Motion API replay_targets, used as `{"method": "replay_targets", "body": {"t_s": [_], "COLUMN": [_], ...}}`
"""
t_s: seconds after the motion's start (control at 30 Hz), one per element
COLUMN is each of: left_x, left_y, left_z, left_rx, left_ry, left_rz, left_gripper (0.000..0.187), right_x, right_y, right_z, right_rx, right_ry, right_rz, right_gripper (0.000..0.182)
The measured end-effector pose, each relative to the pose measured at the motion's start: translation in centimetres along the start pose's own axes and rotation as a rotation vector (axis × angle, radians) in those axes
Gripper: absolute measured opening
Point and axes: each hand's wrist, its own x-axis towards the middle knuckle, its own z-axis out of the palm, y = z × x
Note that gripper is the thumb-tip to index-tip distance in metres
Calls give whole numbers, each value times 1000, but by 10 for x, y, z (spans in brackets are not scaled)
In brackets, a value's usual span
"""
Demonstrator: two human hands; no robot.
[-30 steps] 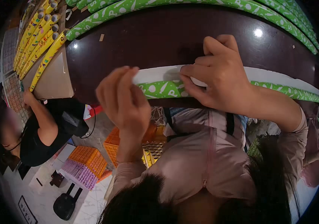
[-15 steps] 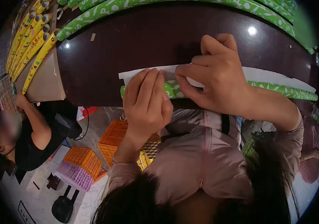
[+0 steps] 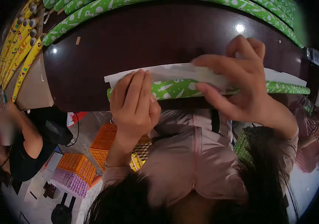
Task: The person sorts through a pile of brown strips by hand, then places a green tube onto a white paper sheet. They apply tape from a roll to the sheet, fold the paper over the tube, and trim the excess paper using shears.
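A roll of green wrapping paper (image 3: 174, 89) with a white vegetable-like print lies along the near edge of the dark table. Its loose edge shows as a white strip (image 3: 170, 71) on the far side. My left hand (image 3: 135, 100) is wrapped over the roll near its left end, fingers together on the white strip and thumb on the near side. My right hand (image 3: 241, 82) hovers over the roll further right, thumb and forefinger apart, slightly smeared by motion. A pale blur shows under its forefinger, over the white strip.
More green rolls (image 3: 103, 8) lie in an arc along the table's far side. Yellow printed rolls (image 3: 27, 69) are stacked at the left, beside a co-worker (image 3: 36, 138). Orange crates (image 3: 76, 164) stand on the floor. A small tan scrap (image 3: 78, 40) lies on the table (image 3: 137, 37).
My right hand has lifted off to the right, its thumb and forefinger spreading from a pinch. My left hand stays on the roll. The whole view has shifted slightly.
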Motion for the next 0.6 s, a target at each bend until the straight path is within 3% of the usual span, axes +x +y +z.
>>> {"method": "replay_targets", "body": {"t_s": [0.07,0.3,0.37,0.4,0.5,0.6], "left_x": [-1,-1,-2,-2,-3,-3], "left_y": [-1,4,0,0,1,4], "left_z": [1,-3,-1,-1,-2,-4], "left_rx": [-8,25,16,27,42,87], "left_ry": [-1,-66,-26,-40,-53,-98], "left_rz": [-6,-43,-3,-8,1,-27], "left_gripper": [38,36,38,37,36,36], "right_x": [-19,-86,-101,-110,-122,-125], "right_y": [8,39,42,50,61,69], "right_z": [-15,-43,-47,-52,-47,-43], "right_rx": [-15,36,302,154,136,-29], "right_ry": [-75,125,303,268,364,293], "right_rz": [116,404,693,644,711,571], "right_gripper": [35,29,29,29,28,24]}}
